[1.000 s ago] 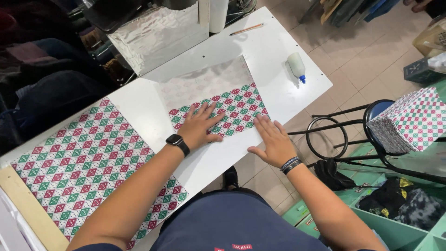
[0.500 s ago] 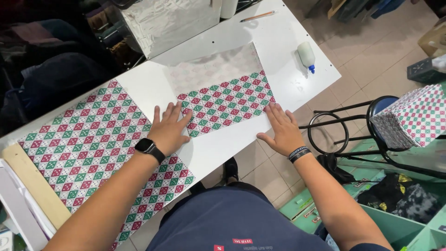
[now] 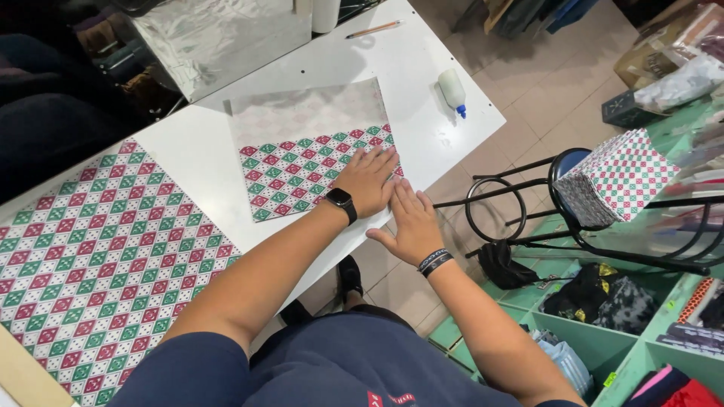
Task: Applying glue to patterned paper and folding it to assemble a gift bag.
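A folded sheet of paper lies on the white table; its near part shows a red, green and white diamond pattern, its far part the pale back side. My left hand lies flat on the sheet's near right corner, a black watch on the wrist. Beside it, my right hand rests flat at the table's near edge, fingers apart, touching the sheet's edge; dark bands circle that wrist. Neither hand holds anything.
A large sheet of the same patterned paper covers the table's left side. A glue bottle and a pencil lie at the far right. A stack of patterned paper sits on a black stool at right. Green shelves stand below.
My left hand has slid right along the folded sheet to its right corner, close beside my right hand. The view has shifted, so the sheet appears further left.
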